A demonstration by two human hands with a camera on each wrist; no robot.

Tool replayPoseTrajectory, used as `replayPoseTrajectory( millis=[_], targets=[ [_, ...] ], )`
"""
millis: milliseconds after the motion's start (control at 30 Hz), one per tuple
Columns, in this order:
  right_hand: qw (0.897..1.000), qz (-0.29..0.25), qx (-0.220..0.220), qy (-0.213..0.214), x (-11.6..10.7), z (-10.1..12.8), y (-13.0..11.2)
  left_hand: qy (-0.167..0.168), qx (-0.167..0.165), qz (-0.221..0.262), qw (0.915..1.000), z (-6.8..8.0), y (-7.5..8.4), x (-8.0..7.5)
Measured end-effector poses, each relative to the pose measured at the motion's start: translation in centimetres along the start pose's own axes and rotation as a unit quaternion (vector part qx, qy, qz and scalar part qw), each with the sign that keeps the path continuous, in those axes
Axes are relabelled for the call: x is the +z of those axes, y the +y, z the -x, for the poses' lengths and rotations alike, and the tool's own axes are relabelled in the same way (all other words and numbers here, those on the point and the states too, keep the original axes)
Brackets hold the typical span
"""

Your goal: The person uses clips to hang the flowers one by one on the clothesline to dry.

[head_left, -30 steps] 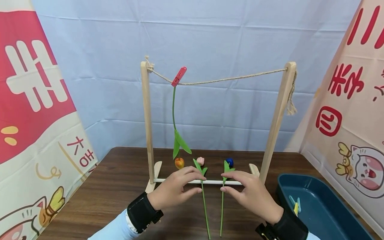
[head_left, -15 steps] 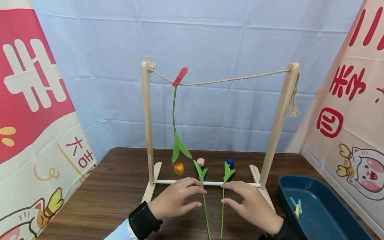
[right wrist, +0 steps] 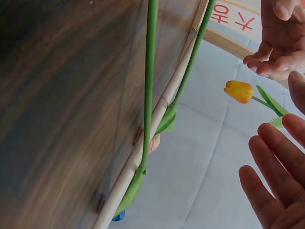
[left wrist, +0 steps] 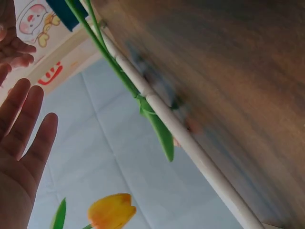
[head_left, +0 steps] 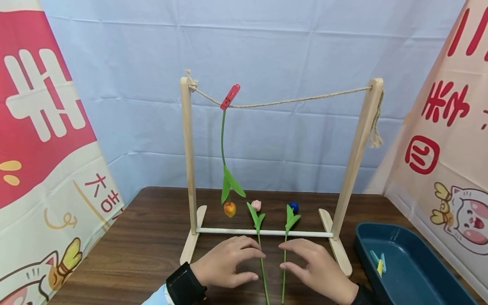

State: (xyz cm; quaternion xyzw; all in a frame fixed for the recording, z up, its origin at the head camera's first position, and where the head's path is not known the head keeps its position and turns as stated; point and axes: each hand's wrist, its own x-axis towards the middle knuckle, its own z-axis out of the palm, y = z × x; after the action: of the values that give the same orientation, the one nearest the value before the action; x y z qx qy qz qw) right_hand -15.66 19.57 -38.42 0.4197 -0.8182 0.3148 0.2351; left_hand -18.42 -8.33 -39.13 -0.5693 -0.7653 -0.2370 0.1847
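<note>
Green stems (head_left: 263, 272) cross the white rod (head_left: 232, 231), left hand (head_left: 230, 261) and right hand (head_left: 319, 267) relaxed, empty nearby. One brushing finger, I judge, could roll them.

before me, the pink flower (head_left: 257, 220) and the blue flower (head_left: 291, 221) lie side by side, apart, across the white rod (head_left: 228, 231). each has a slim green stem running toward me, and green leaves and blossom pointing away. the blossoms sit partly behind the leaves, so i can't quite make out their petals.
</note>
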Motion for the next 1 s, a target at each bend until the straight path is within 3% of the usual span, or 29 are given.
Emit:
replayPoseTrajectory(
  millis=[433, 700, 1000],
  targets=[
    [1.0, -0.003, -0.009, -0.006, 0.47, 0.38, 0.32, -0.008, -0.008, -0.006, 0.9999, 0.53, -0.34, 0.87],
    [1.0, 0.003, -0.03, -0.006, 0.72, 0.22, 0.55, -0.012, -0.024, -0.001, 0.9996, 0.33, -0.72, 0.51],
    [1.0, -0.01, -0.001, -0.03, 0.73, 0.65, 0.35, -0.018, -0.037, 0.004, 0.9991, 0.66, -0.56, 0.7]
  ],
)
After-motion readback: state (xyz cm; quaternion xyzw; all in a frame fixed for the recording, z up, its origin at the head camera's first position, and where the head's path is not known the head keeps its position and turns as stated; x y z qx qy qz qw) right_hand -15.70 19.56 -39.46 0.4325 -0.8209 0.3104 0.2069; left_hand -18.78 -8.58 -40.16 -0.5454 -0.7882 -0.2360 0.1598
